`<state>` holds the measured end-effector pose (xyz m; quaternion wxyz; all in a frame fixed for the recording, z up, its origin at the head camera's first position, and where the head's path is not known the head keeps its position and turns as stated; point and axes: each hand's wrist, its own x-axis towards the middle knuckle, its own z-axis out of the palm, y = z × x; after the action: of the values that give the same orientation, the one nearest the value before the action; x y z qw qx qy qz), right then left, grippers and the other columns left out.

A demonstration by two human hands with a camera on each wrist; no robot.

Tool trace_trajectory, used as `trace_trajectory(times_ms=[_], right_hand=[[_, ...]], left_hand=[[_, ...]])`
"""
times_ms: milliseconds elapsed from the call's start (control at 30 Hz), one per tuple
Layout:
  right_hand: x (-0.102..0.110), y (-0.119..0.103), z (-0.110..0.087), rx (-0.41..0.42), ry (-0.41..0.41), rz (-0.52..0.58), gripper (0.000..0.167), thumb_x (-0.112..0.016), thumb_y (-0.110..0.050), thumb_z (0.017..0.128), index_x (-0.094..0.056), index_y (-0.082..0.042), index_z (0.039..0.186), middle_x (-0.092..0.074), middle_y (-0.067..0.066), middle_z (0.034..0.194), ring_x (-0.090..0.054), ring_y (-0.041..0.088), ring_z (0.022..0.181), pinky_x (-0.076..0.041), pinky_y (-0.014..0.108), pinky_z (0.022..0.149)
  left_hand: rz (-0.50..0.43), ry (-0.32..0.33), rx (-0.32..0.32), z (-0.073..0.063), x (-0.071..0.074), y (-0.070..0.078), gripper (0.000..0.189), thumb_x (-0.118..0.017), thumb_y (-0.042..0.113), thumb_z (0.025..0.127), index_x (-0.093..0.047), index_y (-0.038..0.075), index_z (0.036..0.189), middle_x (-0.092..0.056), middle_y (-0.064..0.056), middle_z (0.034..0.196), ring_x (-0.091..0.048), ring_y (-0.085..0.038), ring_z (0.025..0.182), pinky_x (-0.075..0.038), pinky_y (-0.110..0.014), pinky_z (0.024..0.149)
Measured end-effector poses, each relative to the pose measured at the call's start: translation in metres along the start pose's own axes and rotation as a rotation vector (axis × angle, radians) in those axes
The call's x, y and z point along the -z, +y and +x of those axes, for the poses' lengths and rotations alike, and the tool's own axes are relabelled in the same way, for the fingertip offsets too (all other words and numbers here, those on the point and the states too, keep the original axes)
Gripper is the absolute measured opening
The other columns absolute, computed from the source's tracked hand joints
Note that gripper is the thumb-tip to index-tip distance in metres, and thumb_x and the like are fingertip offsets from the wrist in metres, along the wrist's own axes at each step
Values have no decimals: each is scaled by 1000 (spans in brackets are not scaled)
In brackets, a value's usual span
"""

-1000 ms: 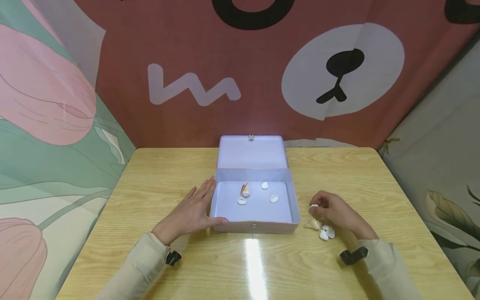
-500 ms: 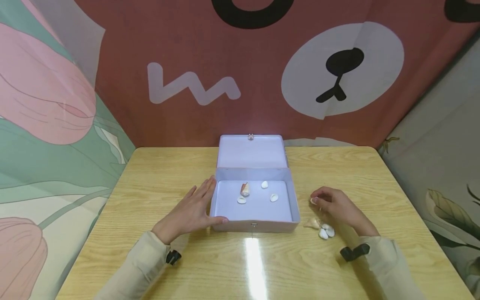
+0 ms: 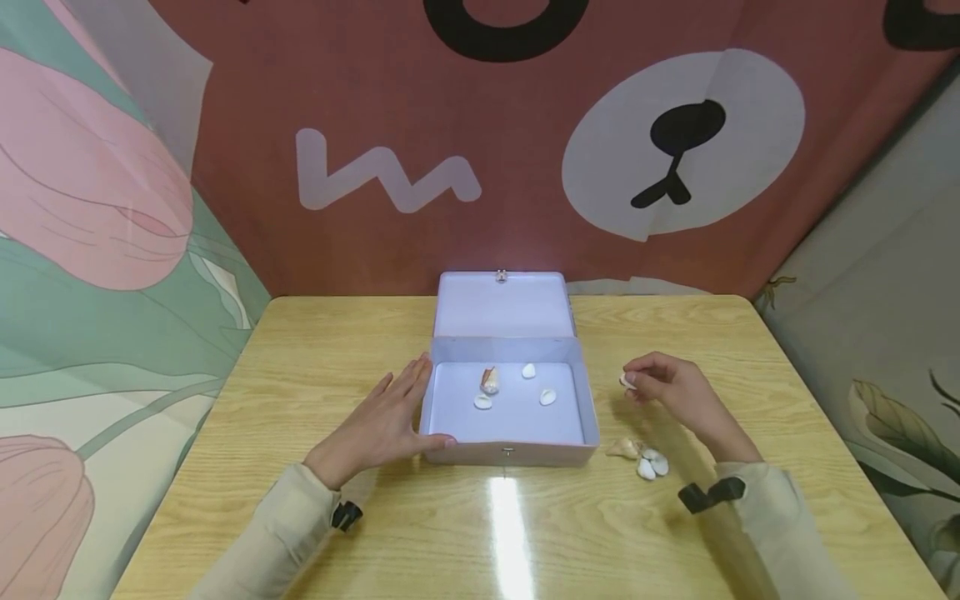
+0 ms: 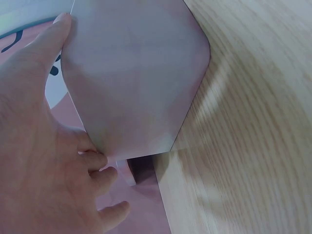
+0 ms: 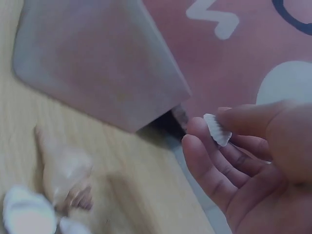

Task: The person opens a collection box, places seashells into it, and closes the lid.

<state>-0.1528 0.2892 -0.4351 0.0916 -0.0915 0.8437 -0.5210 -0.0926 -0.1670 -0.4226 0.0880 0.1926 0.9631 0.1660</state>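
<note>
A white ribbed seashell [image 5: 218,130] is pinched between the thumb and fingers of my right hand [image 3: 678,396], raised above the table to the right of the box. My left hand [image 3: 378,429] rests along the left side of the pale lilac box [image 3: 510,454], fingers extended and thumb at the front rim. The box's lid stands raised at the back. Inside lie a brown-and-white spiral shell [image 3: 490,382] and several small white shells [image 3: 548,397]. Below my right hand, on the table, are a tan conch shell [image 3: 624,448] and a few white shells [image 3: 652,464].
The wooden table [image 3: 315,333] carries the box near its middle. Behind it hangs a reddish-brown printed cloth [image 3: 375,250], with patterned cloths at left and right. A bright light reflection crosses the table in front of the box.
My right hand has lifted the small white shell away from the pile and moved it up and toward the back of the table. The left hand has stayed at the box.
</note>
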Motion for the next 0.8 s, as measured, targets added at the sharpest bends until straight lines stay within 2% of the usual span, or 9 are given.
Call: trace_trajectory(times_ms=[167, 300, 467, 700, 800], right_hand=[[-3, -10, 4, 11, 8, 27, 34, -67, -22, 107, -67, 6, 127, -79, -4, 92, -76, 8, 84, -67, 38, 80], [-8, -21, 8, 13, 3, 22, 36, -68, -25, 107, -68, 5, 127, -78, -3, 94, -75, 9, 84, -67, 37, 80], [-17, -31, 17, 31, -12, 15, 34, -68, -24, 106, -69, 4, 127, -77, -10, 92, -75, 12, 83, -67, 37, 78], [-33, -43, 30, 55, -53, 32, 32, -70, -23, 105, -71, 2, 124, -78, 12, 98, -75, 14, 84, -66, 35, 73], [-40, -49, 34, 54, -66, 34, 30, -72, -24, 104, -73, 0, 122, -78, 14, 98, -75, 17, 85, -66, 37, 73]], left_hand=[[2, -1, 1, 0, -2, -1, 129, -63, 85, 87, -12, 1, 170, -8, -15, 181, -16, -34, 169, -18, -63, 136], [7, 0, 4, 0, -2, -2, 129, -62, 86, 86, -12, 2, 170, -8, -14, 181, -16, -34, 169, -18, -63, 136], [-1, 1, 4, 0, -2, -1, 129, -63, 85, 87, -12, 1, 170, -8, -15, 181, -15, -35, 169, -18, -63, 136], [-5, 1, 2, 0, -1, -1, 128, -64, 84, 87, -12, 1, 170, -8, -15, 181, -15, -34, 169, -17, -63, 136], [-11, 0, 3, -1, -1, -1, 128, -64, 84, 87, -12, 2, 170, -8, -14, 181, -15, -34, 169, -17, -63, 136]])
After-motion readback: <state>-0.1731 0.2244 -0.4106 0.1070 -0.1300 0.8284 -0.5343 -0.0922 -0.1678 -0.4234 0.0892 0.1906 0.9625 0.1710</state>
